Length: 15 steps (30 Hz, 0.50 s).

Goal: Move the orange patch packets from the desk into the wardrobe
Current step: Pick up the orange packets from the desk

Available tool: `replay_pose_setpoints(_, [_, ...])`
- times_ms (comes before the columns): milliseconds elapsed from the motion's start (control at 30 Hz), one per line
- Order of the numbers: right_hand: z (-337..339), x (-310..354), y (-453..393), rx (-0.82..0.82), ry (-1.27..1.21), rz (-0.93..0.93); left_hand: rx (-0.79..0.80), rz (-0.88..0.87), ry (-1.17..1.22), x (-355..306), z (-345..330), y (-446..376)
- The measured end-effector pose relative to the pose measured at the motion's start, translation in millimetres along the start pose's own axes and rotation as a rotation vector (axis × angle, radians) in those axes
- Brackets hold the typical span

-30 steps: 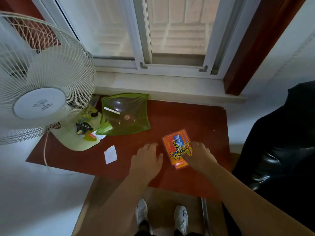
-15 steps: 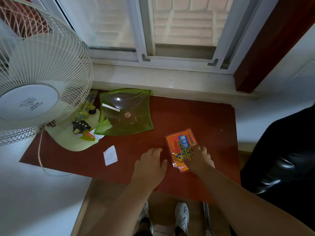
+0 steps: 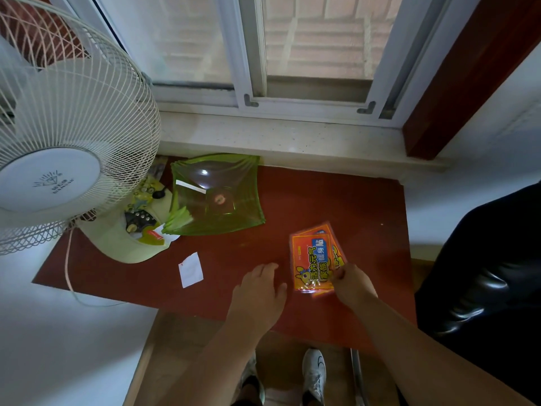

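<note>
**Picking up the packets**

On the red desk, the orange packets lie stacked near its front edge. The right hand pinches their corner; the left hand rests flat, fingers relaxed. Next, I'd say: lift, then carry to the wardrobe, not in sight.

on the red table, the right hand pinches the near edge of the fanned orange patch packets, the left hand rests flat just beside them, and a green dish sits by the white fan.
</note>
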State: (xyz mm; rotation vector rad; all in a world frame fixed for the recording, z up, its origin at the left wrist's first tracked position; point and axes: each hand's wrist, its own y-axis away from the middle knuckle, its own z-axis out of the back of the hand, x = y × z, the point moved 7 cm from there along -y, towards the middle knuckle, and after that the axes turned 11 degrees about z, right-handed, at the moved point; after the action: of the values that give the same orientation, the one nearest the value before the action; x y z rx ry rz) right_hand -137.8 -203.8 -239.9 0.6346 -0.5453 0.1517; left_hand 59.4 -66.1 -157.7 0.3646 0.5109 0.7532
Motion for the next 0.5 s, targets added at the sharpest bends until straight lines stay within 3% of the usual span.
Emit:
replay_pose_setpoints(200, [-9, -4, 9, 0.062, -0.208, -0.027, 0.070, -0.001, 0.102, -5, -8, -5])
replay_pose_setpoints(300, [-11, 10, 28, 0.133, -0.476, -0.073, 0.111, 0.016, 0.212, -6, -16, -11])
replay_pose_setpoints(500, [12, 28, 58, 0.014, -0.919, -0.030, 0.179, 0.118, 0.677, -12, -13, -7])
